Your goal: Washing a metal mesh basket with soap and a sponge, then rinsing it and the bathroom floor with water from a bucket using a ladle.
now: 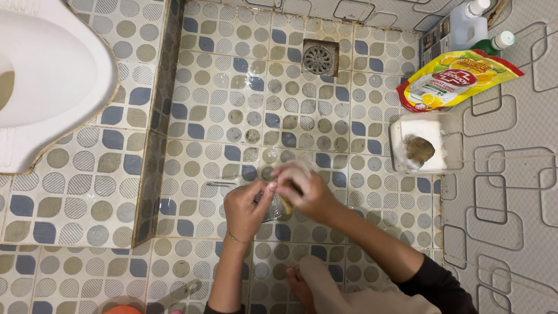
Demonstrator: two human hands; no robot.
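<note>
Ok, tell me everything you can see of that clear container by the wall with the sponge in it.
The clear container is a squarish, see-through tub that looks like plastic, with rounded corners and no lid on it. It sits upright on the tiled floor against the wall, just below the yellow refill pouch. Inside lies white foam or powder with a dull greenish-brown sponge on top. Neither hand touches it.

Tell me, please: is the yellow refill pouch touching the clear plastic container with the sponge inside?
Apart. The head view shows a strip of bare floor tile between the yellow refill pouch and the clear plastic container below it.
</note>
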